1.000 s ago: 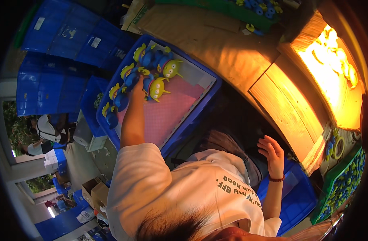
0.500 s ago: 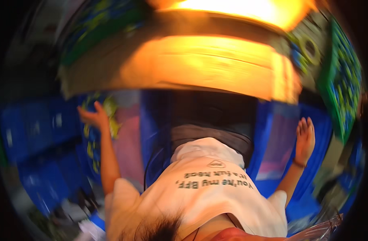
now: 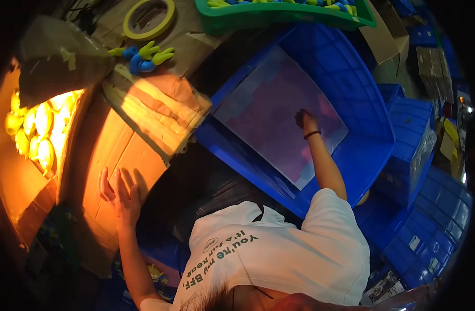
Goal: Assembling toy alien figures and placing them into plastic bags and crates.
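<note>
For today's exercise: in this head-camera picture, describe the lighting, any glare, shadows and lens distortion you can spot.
Head view: strong orange light floods the cardboard box at the left, with glare washing out the yellow toys; the left hand casts a shadow on the cardboard; the blue crate, where the right hand rests on a pale sheet, is dimmer; fisheye bends straight edges, and the rim is black.

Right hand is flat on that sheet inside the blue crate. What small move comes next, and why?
Probably pinch the sheet's near edge and lift it: the right hand lies open on it inside the blue crate, gripping nothing, while the left hand rests flat on the cardboard box.
</note>
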Available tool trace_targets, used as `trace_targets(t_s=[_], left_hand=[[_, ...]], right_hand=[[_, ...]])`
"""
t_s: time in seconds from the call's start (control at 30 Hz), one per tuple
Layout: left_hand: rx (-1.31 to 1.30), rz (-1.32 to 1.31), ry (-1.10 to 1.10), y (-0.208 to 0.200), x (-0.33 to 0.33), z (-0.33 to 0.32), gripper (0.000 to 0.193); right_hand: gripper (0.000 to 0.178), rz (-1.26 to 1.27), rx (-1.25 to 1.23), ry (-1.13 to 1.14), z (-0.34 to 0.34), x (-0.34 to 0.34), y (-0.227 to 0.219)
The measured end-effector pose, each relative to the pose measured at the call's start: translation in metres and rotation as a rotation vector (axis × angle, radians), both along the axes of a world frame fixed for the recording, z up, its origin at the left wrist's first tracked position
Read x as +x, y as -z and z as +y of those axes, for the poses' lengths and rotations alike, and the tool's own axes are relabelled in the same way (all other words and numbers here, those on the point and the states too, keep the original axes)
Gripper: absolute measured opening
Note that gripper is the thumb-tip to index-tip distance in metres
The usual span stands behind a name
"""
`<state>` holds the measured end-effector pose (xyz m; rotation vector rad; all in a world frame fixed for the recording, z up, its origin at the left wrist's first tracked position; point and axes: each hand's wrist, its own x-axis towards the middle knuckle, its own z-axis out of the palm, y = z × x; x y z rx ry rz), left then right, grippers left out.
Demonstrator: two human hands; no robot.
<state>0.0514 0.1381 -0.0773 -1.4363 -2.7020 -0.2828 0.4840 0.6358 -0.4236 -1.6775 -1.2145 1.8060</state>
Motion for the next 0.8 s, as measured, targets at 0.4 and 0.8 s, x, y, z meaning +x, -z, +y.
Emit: trace_targets(t_s=[0.4, 0.8], left_hand=[[-0.028, -0.103, -0.076, 0.003, 0.000, 0.009, 0.059], [0.128, 0.006, -0.002, -0.006, 0.013, 0.024, 0.056]], right_hand=[[0.099, -0.877, 0.902, -1.379, -0.207, -0.065, 0.026], [0.023, -0.457, 0.578, -0.380, -0.086, 0.045, -0.100]])
